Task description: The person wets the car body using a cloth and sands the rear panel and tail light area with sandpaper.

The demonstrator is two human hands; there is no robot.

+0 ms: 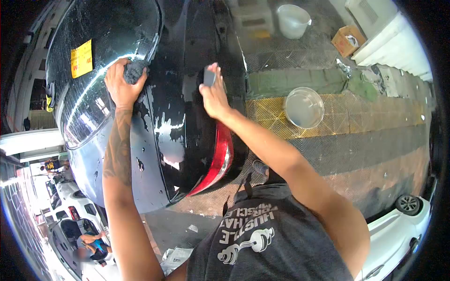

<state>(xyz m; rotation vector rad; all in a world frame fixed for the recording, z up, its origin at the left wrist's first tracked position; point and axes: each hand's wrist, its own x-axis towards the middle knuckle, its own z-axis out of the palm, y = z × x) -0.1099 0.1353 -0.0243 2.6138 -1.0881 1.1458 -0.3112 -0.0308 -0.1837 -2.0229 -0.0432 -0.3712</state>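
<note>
A wet black car fills the left and middle of the view, with a red tail light at its rear corner. My left hand is closed round a dark grey sponge or cloth at the lower edge of the rear window. Over the car's rear panel, my right hand holds a small flat grey block between thumb and fingers. Water patches lie on the black paint between the hands and the tail light. A yellow paper is on the rear window.
On the floor stand a clear bucket and a white bucket. A cardboard box is at the upper right. White cars are at the lower right and lower left; a person is near the left ones.
</note>
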